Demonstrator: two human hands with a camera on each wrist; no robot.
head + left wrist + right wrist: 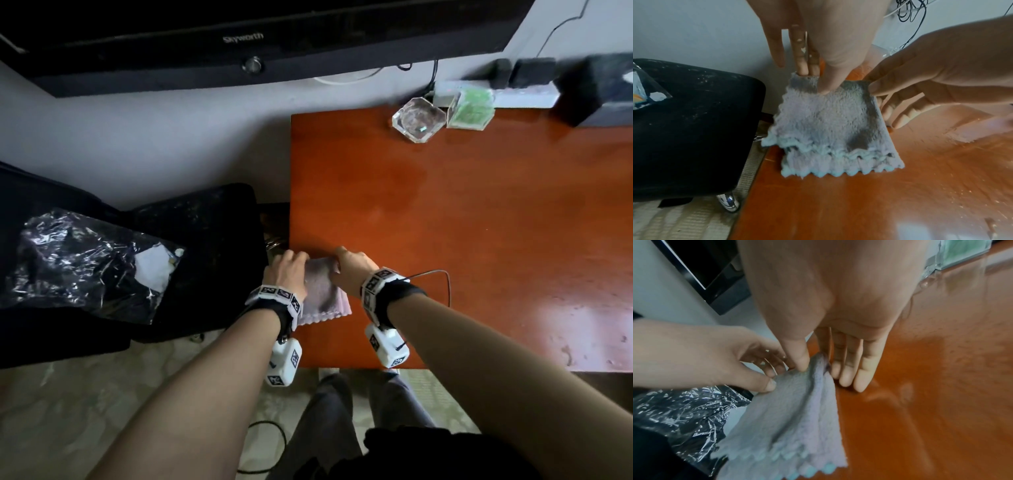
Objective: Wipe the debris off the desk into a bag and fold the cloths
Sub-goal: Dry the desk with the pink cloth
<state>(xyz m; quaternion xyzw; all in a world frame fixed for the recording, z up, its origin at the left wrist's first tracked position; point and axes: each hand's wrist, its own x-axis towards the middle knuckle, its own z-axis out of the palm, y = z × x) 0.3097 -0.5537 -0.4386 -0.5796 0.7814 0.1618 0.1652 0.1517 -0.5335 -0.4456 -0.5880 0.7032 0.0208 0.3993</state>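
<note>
fluffy scalloped cloth (824, 123), pinched by hands.

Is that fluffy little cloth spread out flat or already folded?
Folded. The cloth shows stacked scalloped edges, one layer over another, and both hands, left hand and right hand, pinch its far edge on the desk.

A black Skyworth television (239, 37) hung above. A clear faceted glass ashtray (418, 119) touched a transparent green-filled box (472, 109) beside a white power strip (520, 94).
</note>
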